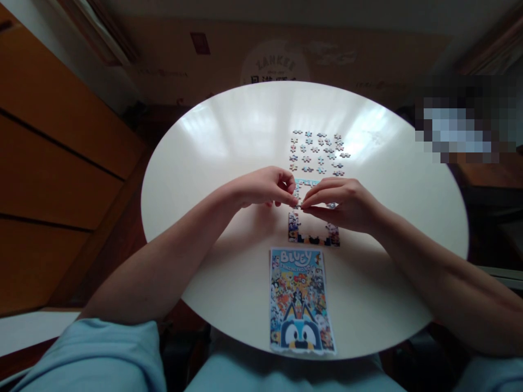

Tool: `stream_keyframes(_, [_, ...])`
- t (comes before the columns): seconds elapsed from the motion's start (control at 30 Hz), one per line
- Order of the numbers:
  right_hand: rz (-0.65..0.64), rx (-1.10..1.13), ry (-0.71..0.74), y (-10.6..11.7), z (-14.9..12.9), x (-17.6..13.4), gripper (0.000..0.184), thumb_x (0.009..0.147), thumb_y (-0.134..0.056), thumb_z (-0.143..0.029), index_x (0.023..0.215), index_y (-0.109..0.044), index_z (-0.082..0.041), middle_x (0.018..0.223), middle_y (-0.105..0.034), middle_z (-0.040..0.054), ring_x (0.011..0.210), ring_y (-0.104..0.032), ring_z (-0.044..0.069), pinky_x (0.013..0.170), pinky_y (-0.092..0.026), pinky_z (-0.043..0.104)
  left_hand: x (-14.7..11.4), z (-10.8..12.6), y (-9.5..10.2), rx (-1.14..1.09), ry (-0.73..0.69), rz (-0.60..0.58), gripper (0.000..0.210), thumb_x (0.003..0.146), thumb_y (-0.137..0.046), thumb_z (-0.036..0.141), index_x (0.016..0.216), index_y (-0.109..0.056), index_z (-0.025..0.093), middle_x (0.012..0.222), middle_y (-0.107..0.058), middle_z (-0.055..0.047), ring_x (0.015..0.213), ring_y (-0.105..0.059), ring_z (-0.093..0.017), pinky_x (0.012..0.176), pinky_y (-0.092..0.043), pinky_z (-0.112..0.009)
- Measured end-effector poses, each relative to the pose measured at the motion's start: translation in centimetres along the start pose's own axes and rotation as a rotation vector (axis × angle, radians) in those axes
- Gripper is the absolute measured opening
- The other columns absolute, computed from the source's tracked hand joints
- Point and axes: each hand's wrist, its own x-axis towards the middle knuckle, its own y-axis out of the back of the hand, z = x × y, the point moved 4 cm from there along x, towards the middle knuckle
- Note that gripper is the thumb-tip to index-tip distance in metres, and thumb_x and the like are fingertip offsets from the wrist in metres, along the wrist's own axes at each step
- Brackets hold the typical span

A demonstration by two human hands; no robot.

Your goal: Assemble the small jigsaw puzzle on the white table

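A partly assembled jigsaw puzzle (293, 226) lies on the table as a rectangular border with a bare middle. Over its left side, my left hand (269, 187) is closed, thumb and curled fingers at a small puzzle piece (299, 207). My right hand (343, 201) comes in from the other side, its fingertips pinched together on that same piece. The right hand covers part of the border's right side. Beyond the hands, loose puzzle pieces (306, 159) are spread in rough rows. A printed Bluey picture sheet (302, 299) lies close to me, below the puzzle.
The round white table (220, 141) shines with window light. Wooden cabinet panels (53, 179) stand on the left. Behind the table is a wall with printed lettering (275, 62). A blurred-out patch (457, 130) covers something at the right.
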Motion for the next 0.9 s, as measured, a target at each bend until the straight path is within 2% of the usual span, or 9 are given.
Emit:
stream_keyframes(0.3, [-0.021,0.028,0.003,0.3,-0.2,0.1,0.008,0.092,-0.071,-0.024,0.091,-0.079,-0.020,0.090,-0.078,0.0042,0.079,-0.071,0.014,0.071,-0.056,0.026,-0.2,0.1,0.1,0.064,-0.022,-0.022,0.020,0.074,-0.078,0.027,0.074,-0.060,0.018,0.065,-0.061,0.000,0.060,-0.055,-0.012,0.055,-0.041,-0.026])
stream_keyframes(0.5, [-0.096,0.012,-0.058,0.6,0.7,-0.4,0.012,0.093,-0.070,-0.027,0.091,-0.079,-0.020,0.092,-0.078,0.0047,0.078,-0.071,0.014,0.072,-0.055,0.027,-1.0,0.6,1.8,0.403,-0.213,0.194,0.014,0.079,-0.071,0.023,0.091,-0.073,0.016,0.085,-0.073,-0.005,0.075,-0.064,-0.015,0.067,-0.048,-0.027])
stream_keyframes(0.67, [-0.128,0.000,-0.086,-0.4,0.8,-0.4,0.014,0.096,-0.067,-0.027,0.094,-0.079,-0.021,0.094,-0.078,0.0039,0.082,-0.071,0.014,0.073,-0.054,0.027,-1.0,0.7,1.4,0.546,-0.332,0.108,0.024,0.082,-0.069,0.018,0.104,-0.077,0.018,0.091,-0.074,-0.005,0.079,-0.065,-0.014,0.071,-0.048,-0.026])
stream_keyframes(0.9, [-0.140,-0.076,-0.115,-2.0,1.1,-0.2,0.017,0.097,-0.064,-0.029,0.099,-0.080,-0.024,0.101,-0.078,0.0025,0.087,-0.070,0.015,0.075,-0.053,0.028,-0.6,0.3,1.0,0.608,-0.380,-0.009,0.024,0.082,-0.074,0.020,0.105,-0.079,0.019,0.091,-0.070,-0.004,0.077,-0.063,-0.013,0.072,-0.046,-0.024])
